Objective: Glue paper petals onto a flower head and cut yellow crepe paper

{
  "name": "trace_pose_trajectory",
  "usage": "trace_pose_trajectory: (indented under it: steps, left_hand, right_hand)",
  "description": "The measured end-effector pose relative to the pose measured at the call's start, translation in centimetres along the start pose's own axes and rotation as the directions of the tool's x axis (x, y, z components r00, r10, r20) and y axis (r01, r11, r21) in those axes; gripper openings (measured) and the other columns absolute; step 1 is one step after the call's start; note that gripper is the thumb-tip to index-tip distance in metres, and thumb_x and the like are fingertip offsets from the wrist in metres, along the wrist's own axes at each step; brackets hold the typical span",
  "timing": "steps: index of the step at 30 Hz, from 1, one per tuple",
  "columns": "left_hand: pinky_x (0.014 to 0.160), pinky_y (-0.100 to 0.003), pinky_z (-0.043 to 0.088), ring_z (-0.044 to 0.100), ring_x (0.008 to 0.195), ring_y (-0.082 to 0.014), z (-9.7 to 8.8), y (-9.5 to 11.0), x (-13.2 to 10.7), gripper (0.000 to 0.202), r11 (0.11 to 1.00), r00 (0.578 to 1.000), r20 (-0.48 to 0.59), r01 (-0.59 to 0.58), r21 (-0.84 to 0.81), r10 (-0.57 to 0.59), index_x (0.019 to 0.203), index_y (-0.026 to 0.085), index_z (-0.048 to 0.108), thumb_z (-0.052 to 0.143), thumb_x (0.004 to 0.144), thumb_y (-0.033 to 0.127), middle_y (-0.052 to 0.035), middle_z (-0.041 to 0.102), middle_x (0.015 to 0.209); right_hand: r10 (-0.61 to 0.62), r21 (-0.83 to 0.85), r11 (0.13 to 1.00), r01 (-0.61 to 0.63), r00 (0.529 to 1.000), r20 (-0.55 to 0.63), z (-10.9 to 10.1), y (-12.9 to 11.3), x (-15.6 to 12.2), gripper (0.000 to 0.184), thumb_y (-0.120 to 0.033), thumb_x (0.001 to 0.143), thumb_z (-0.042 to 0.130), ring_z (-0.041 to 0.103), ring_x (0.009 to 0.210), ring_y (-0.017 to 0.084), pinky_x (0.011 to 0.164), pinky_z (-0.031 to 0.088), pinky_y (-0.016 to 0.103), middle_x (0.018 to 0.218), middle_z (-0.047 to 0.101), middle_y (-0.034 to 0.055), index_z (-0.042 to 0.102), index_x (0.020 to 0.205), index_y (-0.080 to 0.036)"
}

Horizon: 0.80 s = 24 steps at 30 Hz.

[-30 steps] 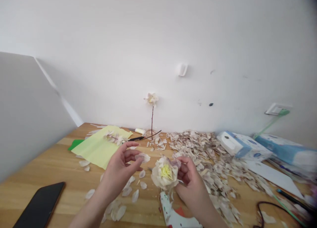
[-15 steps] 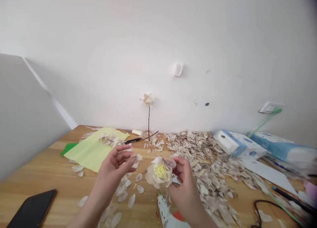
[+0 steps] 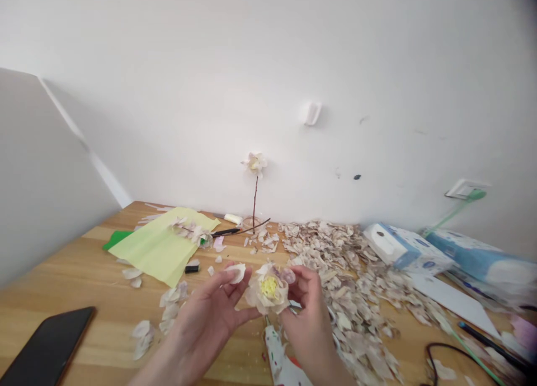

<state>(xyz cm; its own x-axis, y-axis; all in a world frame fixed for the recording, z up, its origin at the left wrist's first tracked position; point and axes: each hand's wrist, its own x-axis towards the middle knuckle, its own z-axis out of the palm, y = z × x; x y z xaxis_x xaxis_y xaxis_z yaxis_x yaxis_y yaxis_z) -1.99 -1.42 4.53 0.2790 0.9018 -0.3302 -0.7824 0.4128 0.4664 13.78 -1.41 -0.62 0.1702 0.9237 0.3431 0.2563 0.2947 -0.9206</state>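
Lower centre, your right hand was closed on one layered flower, left hand on one unattached petal; centre, one assembled bloom stood; right, heaped petals lay loose.

Craft corner, home or small studio — cannot tell which. Wooden table against white wall with socket; petal heap and tissue packs along back edge, glue gun toward front edge, phone toward left edge.

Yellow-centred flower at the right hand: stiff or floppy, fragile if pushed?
The flower likely bends and may tear: its petals look thin. Probably light for its size, being mostly petals around a yellow centre.
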Motion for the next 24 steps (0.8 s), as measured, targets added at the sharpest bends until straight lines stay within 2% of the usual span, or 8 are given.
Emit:
trace_pose_trajectory:
  steps: [6, 9, 13, 15, 17, 20, 22, 24]
  left_hand:
    - [0.074, -0.043, 0.053, 0.058, 0.093, -0.0208, 0.4, 0.6, -0.4, 0.007, 0.999, 0.999, -0.011, -0.03, 0.039, 0.03, 0.077, 0.016, 0.058, 0.056, 0.075, 0.009, -0.0089, 0.063, 0.091]
    - [0.073, -0.042, 0.054, 0.056, 0.099, -0.0216, 0.6, 0.9, -0.6, 0.01, 0.997, 0.998, -0.028, -0.052, 0.06, 0.054, 0.079, 0.017, 0.056, 0.057, 0.074, 0.009, -0.0075, 0.062, 0.092]
    - [0.073, -0.037, 0.053, 0.056, 0.098, -0.02, 0.4, 1.1, -0.5, 0.021, 0.957, 0.97, -0.071, -0.215, 0.195, 0.232, 0.088, 0.021, 0.054, 0.063, 0.071, 0.013, -0.0021, 0.06, 0.088]
    - [0.076, -0.033, 0.051, 0.058, 0.09, -0.0168, 0.2, 1.2, -0.4, 0.026, 0.881, 0.926, -0.033, -0.347, 0.323, 0.377, 0.094, 0.023, 0.052, 0.065, 0.072, 0.019, 0.0008, 0.06, 0.081]
    - [0.075, -0.026, 0.049, 0.059, 0.079, -0.0123, 0.0, 1.5, -0.3, 0.031, 0.759, 0.865, 0.042, -0.461, 0.46, 0.5, 0.098, 0.024, 0.05, 0.067, 0.072, 0.024, 0.0036, 0.06, 0.075]
    - [0.069, -0.02, 0.047, 0.058, 0.071, -0.0095, 0.0, 2.0, -0.3, 0.035, 0.568, 0.799, 0.161, -0.538, 0.623, 0.58, 0.099, 0.024, 0.046, 0.068, 0.072, 0.025, 0.0044, 0.061, 0.072]
    - [0.067, -0.021, 0.047, 0.058, 0.071, -0.0102, 0.0, 2.3, -0.4, 0.036, 0.489, 0.785, 0.206, -0.543, 0.683, 0.584, 0.1, 0.024, 0.044, 0.067, 0.072, 0.026, 0.0034, 0.062, 0.073]
    - [0.065, -0.021, 0.048, 0.058, 0.07, -0.0113, 0.0, 2.5, -0.5, 0.037, 0.452, 0.798, 0.225, -0.52, 0.724, 0.558, 0.102, 0.024, 0.043, 0.066, 0.072, 0.027, 0.0025, 0.062, 0.074]
  right_hand:
    - [0.012, 0.087, 0.996, -0.014, 1.0, 0.024, 0.5, 0.3, 0.0, 0.043, -0.017, 0.071, 0.06, 0.064, 0.092, 0.022, 0.073, 0.053, 0.034, 0.101, 0.064, 0.0087, 0.035, 0.106, -0.025]
    - [0.01, 0.124, 0.992, -0.01, 1.0, 0.005, 0.5, 0.3, 0.2, 0.043, -0.017, 0.07, 0.06, 0.066, 0.083, 0.02, 0.068, 0.054, 0.031, 0.09, 0.065, 0.004, 0.035, 0.104, -0.025]
    - [0.007, 0.168, 0.986, -0.001, 0.999, -0.033, 0.1, -0.1, 0.5, 0.044, -0.014, 0.066, 0.061, 0.065, 0.068, 0.017, 0.062, 0.052, 0.027, 0.076, 0.063, -0.0014, 0.036, 0.101, -0.026]
    - [0.022, 0.188, 0.982, -0.013, 0.999, -0.045, -0.2, -0.3, 0.6, 0.044, -0.014, 0.066, 0.062, 0.064, 0.068, 0.016, 0.063, 0.051, 0.027, 0.077, 0.064, -0.0013, 0.037, 0.1, -0.026]
    - [0.032, 0.196, 0.98, -0.025, 0.999, -0.033, -0.5, -0.3, 0.8, 0.044, -0.015, 0.066, 0.064, 0.064, 0.071, 0.016, 0.066, 0.051, 0.027, 0.079, 0.065, -0.0006, 0.038, 0.099, -0.026]
    - [0.043, 0.185, 0.982, -0.039, 0.999, -0.017, -0.9, -0.1, 0.9, 0.043, -0.018, 0.067, 0.066, 0.065, 0.072, 0.017, 0.066, 0.051, 0.029, 0.08, 0.066, 0.0003, 0.038, 0.099, -0.026]
    - [0.049, 0.177, 0.983, -0.045, 0.999, -0.021, -1.0, 0.2, 1.0, 0.044, -0.019, 0.066, 0.067, 0.065, 0.072, 0.018, 0.065, 0.051, 0.03, 0.079, 0.066, 0.0002, 0.039, 0.099, -0.027]
    - [0.048, 0.177, 0.983, -0.043, 0.999, -0.023, -1.1, 0.4, 0.9, 0.045, -0.017, 0.066, 0.067, 0.064, 0.071, 0.017, 0.065, 0.05, 0.029, 0.078, 0.066, -0.0004, 0.039, 0.098, -0.027]
